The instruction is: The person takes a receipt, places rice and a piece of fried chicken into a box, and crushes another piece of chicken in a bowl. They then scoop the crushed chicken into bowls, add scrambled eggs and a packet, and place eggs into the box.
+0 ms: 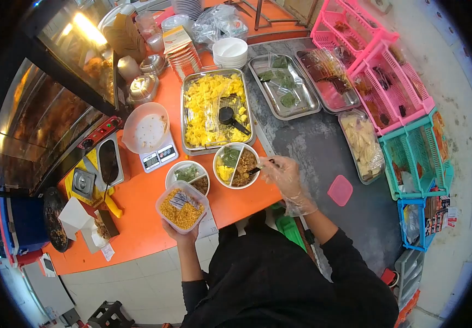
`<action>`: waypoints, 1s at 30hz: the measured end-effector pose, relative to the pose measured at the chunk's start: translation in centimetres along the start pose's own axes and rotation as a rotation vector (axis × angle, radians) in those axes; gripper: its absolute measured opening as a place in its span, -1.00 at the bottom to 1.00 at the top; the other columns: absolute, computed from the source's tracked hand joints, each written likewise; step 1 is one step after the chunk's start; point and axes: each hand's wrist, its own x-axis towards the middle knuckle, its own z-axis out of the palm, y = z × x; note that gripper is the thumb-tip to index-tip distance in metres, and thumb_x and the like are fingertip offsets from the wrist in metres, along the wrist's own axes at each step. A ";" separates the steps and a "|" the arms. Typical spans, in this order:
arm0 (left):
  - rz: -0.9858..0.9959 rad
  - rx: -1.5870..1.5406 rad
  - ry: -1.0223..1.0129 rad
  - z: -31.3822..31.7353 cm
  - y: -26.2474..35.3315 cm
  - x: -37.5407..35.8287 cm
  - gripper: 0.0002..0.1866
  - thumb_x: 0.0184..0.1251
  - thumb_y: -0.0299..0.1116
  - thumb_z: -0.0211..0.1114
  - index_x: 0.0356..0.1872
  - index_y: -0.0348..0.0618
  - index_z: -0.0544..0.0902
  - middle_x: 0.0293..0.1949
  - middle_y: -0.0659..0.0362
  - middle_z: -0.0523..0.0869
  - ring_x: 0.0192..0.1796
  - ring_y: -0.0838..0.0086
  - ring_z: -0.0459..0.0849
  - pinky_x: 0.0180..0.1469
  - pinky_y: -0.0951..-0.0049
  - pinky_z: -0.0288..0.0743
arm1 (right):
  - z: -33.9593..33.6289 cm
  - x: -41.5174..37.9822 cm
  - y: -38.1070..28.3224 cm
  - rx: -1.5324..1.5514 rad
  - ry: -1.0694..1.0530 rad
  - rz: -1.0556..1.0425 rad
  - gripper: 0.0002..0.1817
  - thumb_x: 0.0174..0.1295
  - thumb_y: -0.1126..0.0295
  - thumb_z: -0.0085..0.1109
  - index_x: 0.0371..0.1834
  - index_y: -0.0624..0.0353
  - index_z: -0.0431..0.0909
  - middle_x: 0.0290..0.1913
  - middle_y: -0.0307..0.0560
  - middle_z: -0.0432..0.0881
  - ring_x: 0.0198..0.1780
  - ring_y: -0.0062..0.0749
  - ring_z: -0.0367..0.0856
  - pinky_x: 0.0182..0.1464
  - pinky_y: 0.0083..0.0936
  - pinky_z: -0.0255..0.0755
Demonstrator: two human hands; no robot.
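Note:
My left hand [184,232], bare, holds up a clear square plastic tub [206,206] of golden crumbs, with a marked packet or label lying on top. My right hand [284,176] wears a clear plastic glove. Its fingers pinch a small dark utensil [254,170], perhaps a spoon, over the right edge of a divided white bowl [237,186]. Brown minced food [245,164], yellow pieces and a green-leaf packet fill that bowl. Just left, partly hidden behind the tub, stands a second divided bowl [171,174] with similar green and brown contents.
A steel tray [183,123] of yellow food with a black scoop [228,116] lies beyond the bowls. Left are a digital scale [159,158] and a glass display case. Trays of packets, a pink lid [340,190] and stacked baskets [411,164] stand right.

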 end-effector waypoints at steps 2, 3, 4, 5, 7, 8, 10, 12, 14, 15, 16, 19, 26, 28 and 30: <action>0.001 0.003 -0.001 -0.1 -0.2 -0.3 -0.11 0.08 0.45 -0.08 0.34 0.07 0.11 0.23 0.01 0.31 0.15 0.04 0.45 -0.13 -0.05 0.61 | -0.3 -0.2 -0.4 -0.013 0.027 -0.016 -0.83 0.23 0.43 0.15 -0.26 0.35 0.61 -0.53 -0.23 0.58 -0.55 -0.70 0.49 -0.54 -0.76 0.35; 0.006 0.026 0.021 0.1 -0.3 -0.4 -0.11 0.08 0.45 -0.09 0.34 0.07 0.11 0.23 0.01 0.31 0.15 0.04 0.45 -0.13 -0.05 0.61 | -0.4 -0.4 -0.7 -0.053 0.040 -0.058 -0.83 0.23 0.43 0.15 -0.24 0.33 0.61 -0.50 -0.21 0.60 -0.54 -0.70 0.50 -0.53 -0.75 0.36; 0.010 0.050 0.042 0.2 -0.4 -0.5 -0.11 0.09 0.45 -0.09 0.34 0.07 0.10 0.23 0.01 0.31 0.15 0.05 0.45 -0.13 -0.05 0.61 | -0.5 -0.5 -0.8 -0.094 0.055 -0.100 -0.82 0.22 0.43 0.15 -0.22 0.32 0.62 -0.47 -0.20 0.61 -0.53 -0.69 0.51 -0.53 -0.75 0.37; 0.010 0.048 0.041 0.1 -0.6 -0.5 -0.11 0.09 0.45 -0.09 0.34 0.07 0.10 0.23 0.01 0.31 0.15 0.05 0.45 -0.13 -0.05 0.61 | -0.5 -0.6 -0.8 -0.095 0.055 -0.101 -0.82 0.22 0.43 0.15 -0.22 0.32 0.62 -0.47 -0.20 0.61 -0.53 -0.69 0.51 -0.53 -0.75 0.37; 0.002 0.005 0.040 -0.2 -1.0 -0.4 -0.11 0.10 0.44 -0.09 0.35 0.08 0.09 0.23 0.01 0.31 0.15 0.06 0.45 -0.13 -0.04 0.61 | -0.5 -0.5 -0.7 -0.167 0.038 -0.252 -0.83 0.20 0.45 0.16 -0.22 0.31 0.62 -0.40 -0.13 0.64 -0.52 -0.69 0.51 -0.53 -0.71 0.39; 0.001 0.006 0.037 0.0 -1.0 -0.4 -0.11 0.10 0.44 -0.09 0.35 0.08 0.09 0.23 0.01 0.31 0.15 0.06 0.45 -0.13 -0.04 0.61 | -0.5 -0.3 -0.9 -0.166 0.040 -0.253 -0.83 0.20 0.45 0.16 -0.22 0.31 0.62 -0.40 -0.13 0.64 -0.52 -0.69 0.51 -0.53 -0.71 0.39; 0.010 0.048 0.012 0.3 -1.1 -0.4 -0.10 0.10 0.44 -0.09 0.35 0.08 0.09 0.23 0.01 0.31 0.15 0.06 0.46 -0.12 -0.04 0.61 | -0.5 0.3 -1.4 -0.302 -0.017 -0.391 -0.82 0.21 0.49 0.10 -0.18 0.33 0.60 -0.33 -0.06 0.67 -0.45 -0.58 0.58 -0.44 -0.67 0.48; -0.005 0.077 -0.015 0.1 -1.0 -0.3 -0.10 0.10 0.45 -0.09 0.35 0.07 0.08 0.24 0.01 0.30 0.16 0.06 0.46 -0.11 -0.04 0.61 | -0.4 0.4 -2.4 -0.440 -0.059 -0.529 -0.82 0.18 0.52 0.11 -0.17 0.30 0.60 -0.32 -0.06 0.67 -0.41 -0.50 0.61 -0.40 -0.61 0.50; -0.016 0.104 -0.040 0.5 -0.9 -0.2 -0.10 0.10 0.45 -0.09 0.35 0.07 0.08 0.24 0.01 0.30 0.16 0.06 0.46 -0.11 -0.04 0.61 | -0.5 0.2 -2.3 -0.580 -0.105 -0.669 -0.81 0.14 0.55 0.12 -0.17 0.27 0.60 -0.32 -0.05 0.67 -0.37 -0.43 0.64 -0.36 -0.56 0.53; -0.027 0.069 -0.068 1.0 -0.9 -0.3 -0.10 0.10 0.45 -0.09 0.35 0.06 0.08 0.24 0.00 0.30 0.16 0.06 0.46 -0.10 -0.05 0.60 | -0.7 -0.2 -1.6 -0.657 -0.160 -0.786 -0.82 0.12 0.56 0.13 -0.19 0.25 0.60 -0.30 -0.05 0.67 -0.32 -0.37 0.65 -0.32 -0.51 0.54; -0.035 0.031 -0.095 1.5 -1.0 -0.3 -0.10 0.10 0.44 -0.09 0.35 0.05 0.09 0.24 0.00 0.30 0.16 0.05 0.46 -0.10 -0.06 0.60 | -0.8 -0.6 -1.2 -0.735 -0.219 -0.905 -0.83 0.10 0.57 0.14 -0.21 0.23 0.60 -0.29 -0.06 0.67 -0.27 -0.31 0.67 -0.28 -0.47 0.55; -0.017 0.067 -0.042 0.1 -2.7 0.5 -0.09 0.10 0.44 -0.10 0.35 0.03 0.09 0.24 0.00 0.31 0.17 0.05 0.45 -0.12 -0.06 0.60 | -0.8 -1.6 -1.6 -0.941 -0.272 -0.967 -0.85 0.14 0.51 0.16 -0.22 0.21 0.56 -0.29 -0.06 0.66 -0.26 -0.29 0.66 -0.24 -0.45 0.57; -0.114 0.084 -0.113 3.4 -4.7 1.6 -0.13 0.15 0.38 -0.10 0.35 -0.02 0.10 0.26 0.04 0.31 0.26 0.15 0.35 0.21 -0.02 0.35 | 0.9 -4.9 -4.3 -0.258 -0.081 -0.547 -0.89 0.11 0.52 0.17 -0.29 0.23 0.51 -0.24 -0.05 0.66 -0.24 -0.25 0.67 -0.20 -0.48 0.56; -0.149 0.074 -0.197 4.5 -4.7 1.9 -0.15 0.18 0.35 -0.11 0.35 -0.04 0.10 0.26 0.03 0.30 0.27 0.15 0.33 0.23 0.04 0.33 | 1.3 -5.3 -5.0 -0.340 -0.406 -0.667 -0.85 0.11 0.51 0.18 -0.25 0.24 0.49 -0.24 -0.02 0.66 -0.25 -0.22 0.67 -0.20 -0.45 0.55; -0.150 0.115 -0.313 6.2 -4.5 1.9 -0.15 0.19 0.35 -0.12 0.35 -0.07 0.11 0.26 0.03 0.30 0.27 0.15 0.34 0.22 0.08 0.35 | 1.8 -5.3 -4.6 -0.466 -0.382 -0.877 -0.85 0.11 0.50 0.18 -0.25 0.24 0.49 -0.24 -0.01 0.65 -0.27 -0.23 0.67 -0.22 -0.41 0.55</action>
